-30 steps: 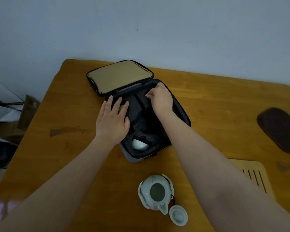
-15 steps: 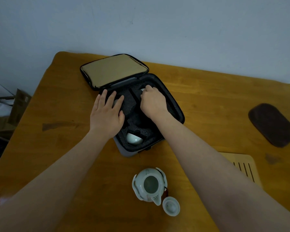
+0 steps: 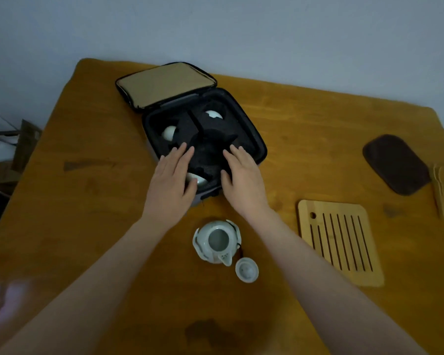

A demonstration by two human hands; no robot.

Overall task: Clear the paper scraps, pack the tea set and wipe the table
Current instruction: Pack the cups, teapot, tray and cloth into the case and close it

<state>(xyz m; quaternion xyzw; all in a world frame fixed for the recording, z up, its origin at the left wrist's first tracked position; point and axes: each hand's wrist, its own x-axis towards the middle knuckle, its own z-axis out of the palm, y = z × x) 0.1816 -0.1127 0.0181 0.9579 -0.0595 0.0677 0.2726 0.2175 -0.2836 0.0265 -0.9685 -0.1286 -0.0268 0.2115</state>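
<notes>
Two hands are seen from the head camera, both held over the near part of a black case [image 3: 257, 147]. The case is set open on the far middle of a brown table [image 3: 87, 201]. Its tan flap [image 3: 164, 84] is laid back on the far left side.

The left hand [image 3: 171, 183] is held flat, with its fingers straight and close together. Nothing is gripped by it. The right hand [image 3: 244, 180] is held flat the same way, just beside it on the right, and nothing is gripped by it either. Whether the black foam [image 3: 210, 139] inside the case is pressed by the fingers cannot be told.

Three white cups are kept in holes in the foam. The far cup [image 3: 214, 114] is seen at the far side. The left cup [image 3: 170, 133] is seen at the left side. The near cup [image 3: 199, 180] is partly hidden by the left thumb.

A white teapot [image 3: 217, 242] is stood open on the table, near the case and between the two arms. Its small lid [image 3: 246, 270] is laid just beside the spout. A wooden tray [image 3: 338, 242] with slots is placed to the right. A dark cloth [image 3: 395, 163] is laid farther right, with a wooden stick [image 3: 438, 190] just beside it.
</notes>
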